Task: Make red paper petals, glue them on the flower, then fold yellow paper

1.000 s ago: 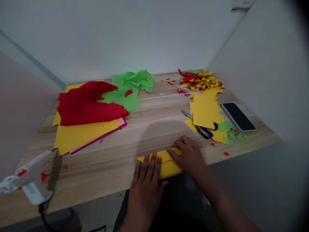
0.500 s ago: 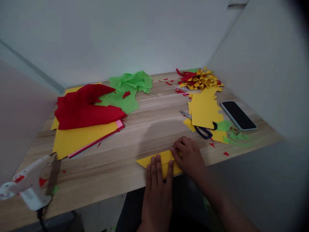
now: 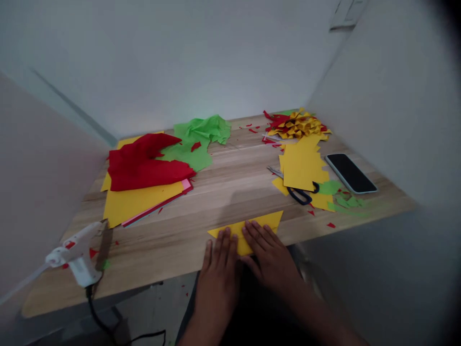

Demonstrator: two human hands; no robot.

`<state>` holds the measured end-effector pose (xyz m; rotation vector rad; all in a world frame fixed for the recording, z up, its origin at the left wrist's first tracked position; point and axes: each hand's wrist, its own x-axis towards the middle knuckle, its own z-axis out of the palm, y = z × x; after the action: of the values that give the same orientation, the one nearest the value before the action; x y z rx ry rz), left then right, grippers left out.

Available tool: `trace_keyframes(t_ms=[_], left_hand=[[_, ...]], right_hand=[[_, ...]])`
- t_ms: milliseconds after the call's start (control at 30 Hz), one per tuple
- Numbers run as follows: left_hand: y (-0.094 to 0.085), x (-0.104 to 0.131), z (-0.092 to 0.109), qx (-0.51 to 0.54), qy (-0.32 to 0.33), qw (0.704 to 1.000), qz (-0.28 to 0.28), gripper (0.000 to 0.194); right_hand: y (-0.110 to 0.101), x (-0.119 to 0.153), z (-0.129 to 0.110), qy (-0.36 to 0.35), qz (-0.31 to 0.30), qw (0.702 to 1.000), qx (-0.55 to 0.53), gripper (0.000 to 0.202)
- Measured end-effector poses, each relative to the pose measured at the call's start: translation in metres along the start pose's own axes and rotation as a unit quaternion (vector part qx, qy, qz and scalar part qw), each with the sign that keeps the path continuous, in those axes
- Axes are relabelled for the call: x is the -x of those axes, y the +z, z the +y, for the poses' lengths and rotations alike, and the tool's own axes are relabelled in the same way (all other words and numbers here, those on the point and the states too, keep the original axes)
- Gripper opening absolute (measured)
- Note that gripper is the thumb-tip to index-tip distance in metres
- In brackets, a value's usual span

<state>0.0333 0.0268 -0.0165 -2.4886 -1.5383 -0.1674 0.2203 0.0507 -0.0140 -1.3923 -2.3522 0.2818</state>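
Observation:
A folded piece of yellow paper point(image 3: 245, 246) lies at the table's front edge, its long straight side facing away from me and a pointed corner at each end. My left hand point(image 3: 219, 269) rests flat on its left part with the fingers stretched out. On its right part lies my right hand point(image 3: 268, 254), fingers extended and pressing the paper to the wood. Both palms hang partly over the front edge. The fingers cover much of the paper's lower part.
Scissors point(image 3: 299, 194) sit partly under yellow sheets point(image 3: 300, 166), with a phone point(image 3: 351, 173) to their right. Folded yellow pieces point(image 3: 302, 125) are heaped behind. Red crepe paper point(image 3: 144, 166), green crepe paper point(image 3: 194, 139) and a glue gun point(image 3: 81, 257) occupy the left of the table point(image 3: 180, 250).
My right hand has gone from pinching the paper's right end to lying flat on it. That end now lies out straight. My left hand has shifted slightly left, and the view has turned.

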Motion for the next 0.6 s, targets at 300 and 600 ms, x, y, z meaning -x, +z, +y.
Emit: trace_keyframes(t_ms=[300, 600], left_hand=[[-0.013, 0.021, -0.015, -0.005, -0.004, 1.0, 0.019, 0.074], [0.006, 0.003, 0.021, -0.017, -0.018, 0.997, 0.078, 0.053]], right_hand=[[0.0, -0.002, -0.003, 0.018, 0.003, 1.0, -0.009, 0.047], [-0.004, 0.005, -0.002, 0.043, 0.017, 0.999, 0.018, 0.053]])
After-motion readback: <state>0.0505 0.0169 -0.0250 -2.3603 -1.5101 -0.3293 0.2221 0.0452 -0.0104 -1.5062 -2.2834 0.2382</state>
